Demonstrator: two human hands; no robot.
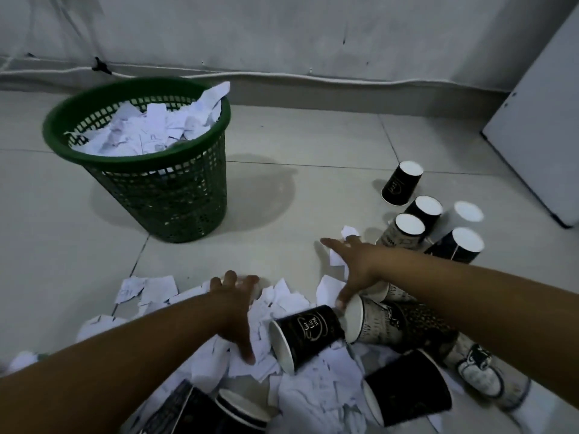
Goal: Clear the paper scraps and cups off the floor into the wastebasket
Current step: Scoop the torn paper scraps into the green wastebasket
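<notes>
Lying nearest on the tiled floor [307, 145] are dark paper cups [305, 335] tipped among white paper scraps [313, 399]. Both hands spread flat over the pile, gripping nothing: left hand [233, 303] fingers splayed on scraps, right hand [352, 264] reaching with straight fingers. Beyond stand upturned cups [409, 228]. Farthest left, the green wastebasket [138, 151] brims with paper.
</notes>
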